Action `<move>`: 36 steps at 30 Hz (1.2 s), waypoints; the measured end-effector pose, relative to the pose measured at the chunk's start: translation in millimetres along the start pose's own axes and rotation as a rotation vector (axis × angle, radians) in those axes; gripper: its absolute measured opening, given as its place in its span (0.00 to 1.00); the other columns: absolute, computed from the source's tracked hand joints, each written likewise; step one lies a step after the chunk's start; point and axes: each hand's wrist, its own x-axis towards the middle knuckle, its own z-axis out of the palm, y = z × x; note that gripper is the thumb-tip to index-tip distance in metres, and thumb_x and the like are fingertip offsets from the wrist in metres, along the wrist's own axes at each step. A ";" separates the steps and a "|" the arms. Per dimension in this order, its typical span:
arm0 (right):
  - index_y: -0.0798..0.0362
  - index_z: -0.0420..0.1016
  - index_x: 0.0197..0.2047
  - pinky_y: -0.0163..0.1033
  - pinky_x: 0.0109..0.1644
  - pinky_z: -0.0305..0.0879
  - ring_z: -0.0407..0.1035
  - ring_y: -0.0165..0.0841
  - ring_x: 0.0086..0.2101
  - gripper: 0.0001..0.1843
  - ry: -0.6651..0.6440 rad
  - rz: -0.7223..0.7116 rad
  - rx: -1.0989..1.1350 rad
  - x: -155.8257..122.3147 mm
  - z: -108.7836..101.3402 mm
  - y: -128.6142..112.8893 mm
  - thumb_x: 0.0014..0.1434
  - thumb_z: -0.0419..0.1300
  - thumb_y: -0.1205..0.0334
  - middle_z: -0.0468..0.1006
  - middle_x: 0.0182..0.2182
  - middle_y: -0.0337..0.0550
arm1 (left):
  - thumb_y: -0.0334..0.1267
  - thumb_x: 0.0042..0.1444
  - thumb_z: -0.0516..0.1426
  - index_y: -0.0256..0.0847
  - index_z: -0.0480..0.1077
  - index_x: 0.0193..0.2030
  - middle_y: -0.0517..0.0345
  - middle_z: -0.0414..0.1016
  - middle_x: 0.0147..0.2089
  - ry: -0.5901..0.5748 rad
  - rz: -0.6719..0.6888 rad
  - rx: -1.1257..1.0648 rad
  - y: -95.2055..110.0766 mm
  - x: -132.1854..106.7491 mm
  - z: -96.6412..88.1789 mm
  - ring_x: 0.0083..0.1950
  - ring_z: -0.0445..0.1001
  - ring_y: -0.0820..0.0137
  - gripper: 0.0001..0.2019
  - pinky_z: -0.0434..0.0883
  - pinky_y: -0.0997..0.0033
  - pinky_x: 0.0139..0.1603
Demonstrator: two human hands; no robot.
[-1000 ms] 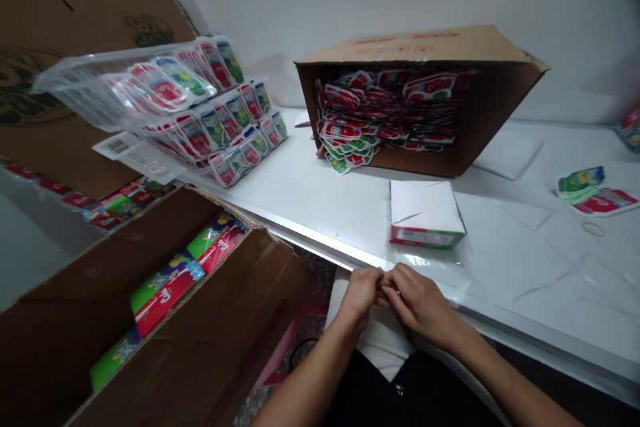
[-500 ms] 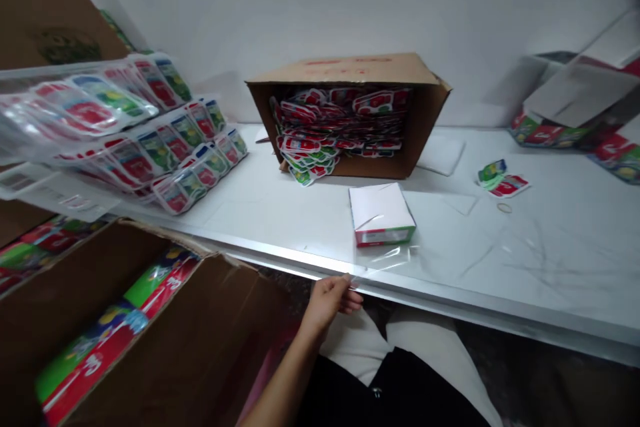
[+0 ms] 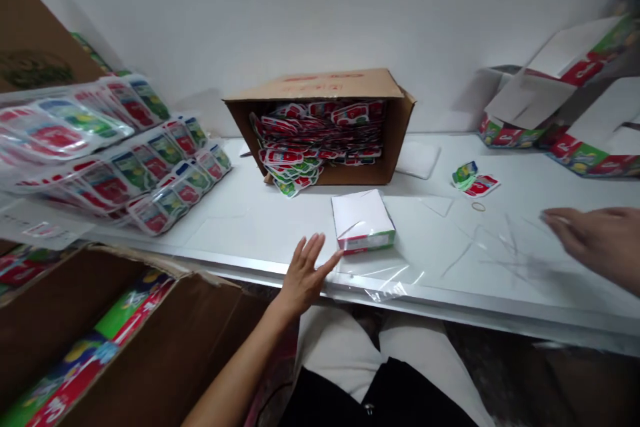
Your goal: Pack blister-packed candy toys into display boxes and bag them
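Observation:
My left hand [image 3: 304,275] is spread at the front edge of the table, its fingers apart and holding nothing. Its thumb reaches the near left corner of a small white-topped carton [image 3: 363,213] with red and green sides. Clear plastic film [image 3: 387,283] lies around and in front of this carton, hanging over the table edge. On the right, my right hand [image 3: 597,240] is over the table, blurred, with its fingers stretched out to the left. Below and left of it, more clear film [image 3: 493,243] lies crumpled on the tabletop.
An open cardboard box [image 3: 320,83] full of red and green packets lies on its side against the wall. Stacked packets [image 3: 150,167] stand left. Open printed cartons [image 3: 530,113] are back right. A rubber band [image 3: 479,207] lies beside loose packets [image 3: 475,180]. A large carton [image 3: 165,340] is front left.
My left hand has opened from a closed grip on the film and spread its fingers beside the small carton. My right hand has come into view at the right. The view has shifted.

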 end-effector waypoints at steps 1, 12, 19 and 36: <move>0.54 0.82 0.37 0.53 0.37 0.57 0.73 0.38 0.25 0.36 -0.081 -0.157 -0.013 1.6 14.8 -15.7 0.63 0.44 0.34 0.79 0.23 0.60 | 0.21 0.53 0.55 0.53 0.51 0.69 0.48 0.40 0.75 -0.035 0.071 0.011 -5.8 3.6 1.7 0.73 0.48 0.51 0.39 0.52 0.40 0.68; 0.30 0.60 0.64 0.56 0.67 0.54 0.51 0.39 0.65 0.34 -0.397 -0.967 0.331 37.2 106.5 -155.7 0.64 0.52 0.76 0.60 0.66 0.33 | 0.29 0.64 0.51 0.52 0.54 0.68 0.50 0.52 0.72 -0.364 0.493 -0.012 -31.1 48.0 -9.6 0.74 0.46 0.59 0.28 0.43 0.47 0.73; 0.48 0.73 0.50 0.56 0.65 0.60 0.51 0.39 0.65 0.14 -0.387 -1.076 0.480 39.3 118.6 -170.7 0.65 0.55 0.72 0.63 0.64 0.43 | 0.32 0.63 0.53 0.51 0.58 0.65 0.50 0.58 0.70 -0.235 0.392 -0.146 -24.1 33.0 17.9 0.73 0.49 0.62 0.24 0.49 0.50 0.72; 0.50 0.73 0.46 0.52 0.61 0.67 0.56 0.38 0.64 0.11 -0.360 -0.972 0.592 25.2 128.7 -163.3 0.65 0.54 0.71 0.65 0.63 0.47 | 0.35 0.63 0.55 0.48 0.64 0.62 0.46 0.62 0.67 -0.191 0.311 -0.257 -19.7 26.1 18.2 0.73 0.48 0.56 0.20 0.60 0.51 0.67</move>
